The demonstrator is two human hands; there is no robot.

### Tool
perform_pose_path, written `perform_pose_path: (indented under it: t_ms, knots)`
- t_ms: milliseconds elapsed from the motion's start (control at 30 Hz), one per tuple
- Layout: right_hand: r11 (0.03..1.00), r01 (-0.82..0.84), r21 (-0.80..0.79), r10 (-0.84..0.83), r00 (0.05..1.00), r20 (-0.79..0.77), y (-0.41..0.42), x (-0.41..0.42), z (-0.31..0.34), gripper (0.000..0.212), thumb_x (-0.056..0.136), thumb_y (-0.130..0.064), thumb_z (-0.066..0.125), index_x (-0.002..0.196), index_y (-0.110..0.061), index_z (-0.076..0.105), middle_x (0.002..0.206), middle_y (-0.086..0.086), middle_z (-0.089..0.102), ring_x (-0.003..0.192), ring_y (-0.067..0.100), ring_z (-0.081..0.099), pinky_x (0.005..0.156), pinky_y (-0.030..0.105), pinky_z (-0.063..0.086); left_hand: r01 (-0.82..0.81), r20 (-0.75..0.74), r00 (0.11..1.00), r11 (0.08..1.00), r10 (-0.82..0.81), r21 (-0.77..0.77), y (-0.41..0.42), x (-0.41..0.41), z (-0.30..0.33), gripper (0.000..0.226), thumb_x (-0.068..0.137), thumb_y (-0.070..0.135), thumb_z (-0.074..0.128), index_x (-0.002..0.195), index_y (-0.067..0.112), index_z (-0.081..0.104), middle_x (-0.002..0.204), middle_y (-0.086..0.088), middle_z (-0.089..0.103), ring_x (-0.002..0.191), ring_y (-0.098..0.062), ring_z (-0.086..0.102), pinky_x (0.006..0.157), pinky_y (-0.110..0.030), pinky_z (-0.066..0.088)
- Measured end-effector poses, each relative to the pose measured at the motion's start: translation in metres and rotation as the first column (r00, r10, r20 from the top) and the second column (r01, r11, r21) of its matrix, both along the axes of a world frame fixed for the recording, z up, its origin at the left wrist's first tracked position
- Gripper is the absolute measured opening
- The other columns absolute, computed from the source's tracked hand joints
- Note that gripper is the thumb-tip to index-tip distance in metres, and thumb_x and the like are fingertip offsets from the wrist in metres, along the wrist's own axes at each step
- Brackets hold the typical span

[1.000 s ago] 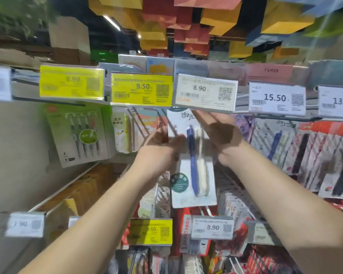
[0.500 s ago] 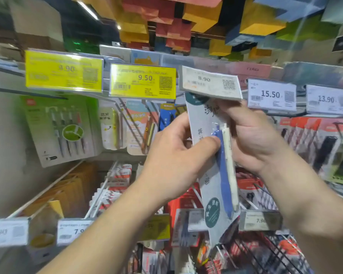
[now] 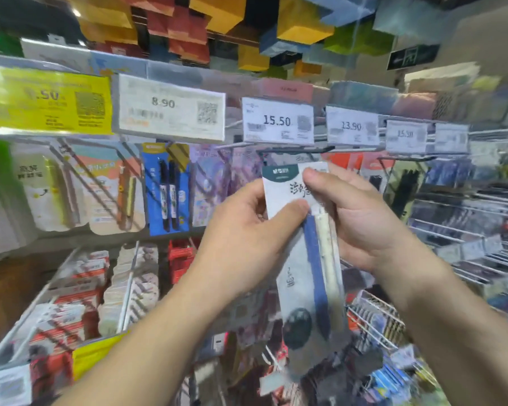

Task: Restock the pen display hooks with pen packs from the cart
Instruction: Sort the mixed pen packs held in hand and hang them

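Both hands are holding one pen pack, so the step in hand looks like getting it onto a display hook. The flat white card pen pack with a dark green top band, a blue pen and a white pen (image 3: 305,253) is hanging in the air in front of the shelves, tilted a little, with its top edge up near the hooks.

The left hand (image 3: 247,230) is gripping the pack from the left side. Its thumb is pressing on the front of the card, just above the pens, and its fingers are curling round behind. The right hand (image 3: 352,212) is gripping from the right side. Its thumb is pinching the top of the card near the green band, and its palm is sitting behind the pens. So both grips are holding the pack near its top half, and the long bottom part is dangling free below the hands.

The thin dark metal display hook (image 3: 294,150) is sticking out just above the pack's top, under the white 15.50 price tag (image 3: 277,121). The white 8.90 price tag (image 3: 170,108) is off to the left.

I think the next move is lifting the pack a little and lining up its hanging hole with a hook tip, then sliding it back. The hole is hidden, and the picture is blurry, so I cannot tell which hook is the right one.
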State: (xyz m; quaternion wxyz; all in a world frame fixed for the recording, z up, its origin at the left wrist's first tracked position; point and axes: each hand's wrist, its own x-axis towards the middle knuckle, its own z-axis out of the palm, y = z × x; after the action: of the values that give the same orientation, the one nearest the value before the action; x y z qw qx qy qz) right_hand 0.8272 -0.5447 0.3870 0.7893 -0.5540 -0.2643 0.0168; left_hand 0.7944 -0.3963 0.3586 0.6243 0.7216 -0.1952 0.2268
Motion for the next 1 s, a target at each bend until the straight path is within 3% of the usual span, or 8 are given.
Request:
perform_pose_path:
  t_ms: [133,233,333,433,567,733,867,1000]
  knots:
    - [0.983,0.183,0.005,-0.182,0.981,-0.060,-0.040,0.015,-0.007,0.020,0.100,-0.011,0.056,0.112,-0.003,0.070,0.099,0.017,0.078,0.084,0.026,0.076,0.080,0.040,0.062,0.057,-0.095,0.994,0.996,-0.050,0.072,-0.039,0.023,0.001,0.028,0.084,0.038,0.070,0.110,0.029,0.075,0.101,0.017,0.079,0.095,-0.005,0.075,0.093,-0.039,0.057]
    - [0.954,0.299,0.008,-0.298,0.952,-0.064,-0.066,0.033,-0.005,0.016,0.101,-0.011,0.059,0.110,-0.002,0.069,0.096,0.016,0.078,0.081,0.026,0.075,0.081,0.041,0.061,0.081,-0.141,0.988,0.991,-0.065,0.109,-0.068,0.041,0.001,0.029,0.082,0.044,0.073,0.108,0.032,0.075,0.093,0.012,0.080,0.076,-0.005,0.071,0.074,-0.036,0.052]
    - [0.932,0.363,0.009,-0.362,0.931,-0.037,-0.086,0.057,-0.003,0.013,0.097,-0.012,0.067,0.106,-0.003,0.066,0.097,0.020,0.075,0.086,0.031,0.071,0.090,0.054,0.057,0.058,-0.183,0.982,0.996,-0.044,0.074,-0.094,0.060,0.002,0.039,0.073,0.049,0.074,0.108,0.033,0.076,0.096,0.008,0.080,0.083,-0.014,0.074,0.076,-0.038,0.055]
    - [0.905,0.424,0.025,-0.424,0.906,0.009,-0.103,0.075,-0.002,0.013,0.088,-0.018,0.070,0.096,-0.009,0.065,0.095,0.017,0.073,0.093,0.035,0.071,0.098,0.066,0.052,0.040,-0.227,0.973,0.999,-0.034,0.020,-0.113,0.074,0.004,0.037,0.076,0.041,0.075,0.106,0.020,0.076,0.094,-0.008,0.080,0.077,-0.021,0.070,0.073,-0.040,0.052]
    - [0.918,0.393,0.048,-0.396,0.909,0.131,-0.124,0.088,0.000,0.022,0.088,-0.017,0.060,0.101,-0.030,0.073,0.106,0.001,0.078,0.107,0.028,0.072,0.103,0.060,0.051,0.003,-0.197,0.980,0.998,0.010,0.063,-0.133,0.082,0.006,0.026,0.091,0.030,0.074,0.115,0.020,0.074,0.103,0.003,0.080,0.093,-0.020,0.076,0.090,-0.045,0.060]
    - [0.936,0.347,0.065,-0.353,0.911,0.214,-0.132,0.103,0.002,0.025,0.088,-0.015,0.056,0.101,-0.028,0.073,0.111,0.002,0.078,0.112,0.027,0.070,0.106,0.059,0.049,-0.106,-0.115,0.987,0.994,0.109,0.037,-0.151,0.084,0.008,0.018,0.090,0.029,0.076,0.107,0.023,0.076,0.092,0.011,0.079,0.071,-0.002,0.068,0.073,-0.030,0.050]
    - [0.943,0.329,0.036,-0.329,0.919,0.215,-0.132,0.112,0.005,0.028,0.083,-0.016,0.059,0.096,-0.035,0.075,0.110,-0.003,0.078,0.113,0.023,0.071,0.106,0.054,0.051,-0.075,-0.134,0.988,0.997,0.077,0.014,-0.153,0.083,0.010,0.026,0.084,0.033,0.070,0.105,0.019,0.076,0.101,0.000,0.080,0.098,-0.026,0.076,0.094,-0.056,0.058]
    - [0.961,0.266,0.071,-0.276,0.935,0.223,-0.130,0.115,0.008,0.024,0.089,-0.007,0.067,0.109,-0.020,0.073,0.111,0.003,0.078,0.112,0.027,0.072,0.103,0.056,0.053,-0.082,-0.100,0.991,0.997,0.083,0.016,-0.147,0.082,0.011,0.028,0.084,0.032,0.070,0.109,0.018,0.074,0.104,0.000,0.080,0.103,-0.027,0.075,0.097,-0.057,0.056]
